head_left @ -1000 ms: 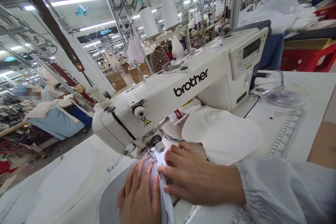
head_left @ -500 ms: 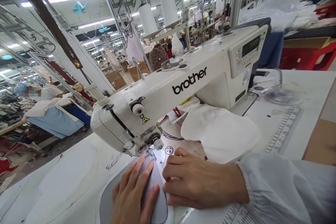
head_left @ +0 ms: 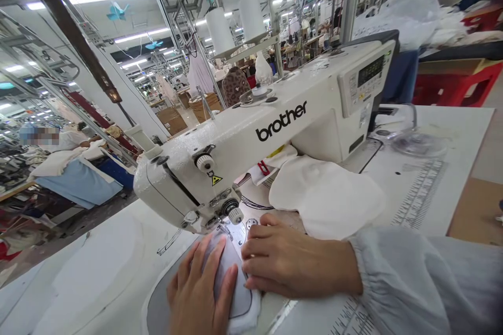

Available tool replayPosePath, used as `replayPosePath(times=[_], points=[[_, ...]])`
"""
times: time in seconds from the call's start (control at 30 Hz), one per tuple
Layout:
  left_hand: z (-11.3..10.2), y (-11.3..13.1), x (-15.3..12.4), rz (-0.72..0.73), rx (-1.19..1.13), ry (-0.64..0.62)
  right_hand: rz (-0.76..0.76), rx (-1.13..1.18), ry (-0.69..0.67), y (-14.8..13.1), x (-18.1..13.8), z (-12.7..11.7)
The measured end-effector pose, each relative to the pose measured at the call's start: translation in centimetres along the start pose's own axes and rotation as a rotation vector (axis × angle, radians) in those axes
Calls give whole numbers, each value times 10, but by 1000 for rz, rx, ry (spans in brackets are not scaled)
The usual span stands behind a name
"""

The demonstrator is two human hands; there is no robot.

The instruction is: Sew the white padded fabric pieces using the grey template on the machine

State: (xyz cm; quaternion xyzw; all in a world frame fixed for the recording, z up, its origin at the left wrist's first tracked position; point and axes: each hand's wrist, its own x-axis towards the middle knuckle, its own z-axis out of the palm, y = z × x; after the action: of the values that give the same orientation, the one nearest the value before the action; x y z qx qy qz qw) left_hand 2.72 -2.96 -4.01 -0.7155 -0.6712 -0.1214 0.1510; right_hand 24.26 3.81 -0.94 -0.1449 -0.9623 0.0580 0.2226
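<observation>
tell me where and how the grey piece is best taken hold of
I'd take the grey piece by its rounded near-right corner, coming from the near right with a low pinch. That corner shows uncovered, while the far end reaches the sewing head. White fabric juts past the corner, so the pinch may catch both.

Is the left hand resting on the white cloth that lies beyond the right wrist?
No, the left hand lies with fingers spread on the gray panel, apart from that white cloth.
</observation>
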Motion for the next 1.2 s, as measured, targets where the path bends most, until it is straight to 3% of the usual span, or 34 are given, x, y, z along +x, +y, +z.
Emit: replayPosePath(times=[0.37,0.57,1.2], points=[[8,-8,11,-28,-32,61,69,-38,12,3,0,5],[9,-29,12,262,-162,71,-7,-62,10,0,-2,0],[10,-32,29,220,-165,204,113,-65,-31,0,2,0]])
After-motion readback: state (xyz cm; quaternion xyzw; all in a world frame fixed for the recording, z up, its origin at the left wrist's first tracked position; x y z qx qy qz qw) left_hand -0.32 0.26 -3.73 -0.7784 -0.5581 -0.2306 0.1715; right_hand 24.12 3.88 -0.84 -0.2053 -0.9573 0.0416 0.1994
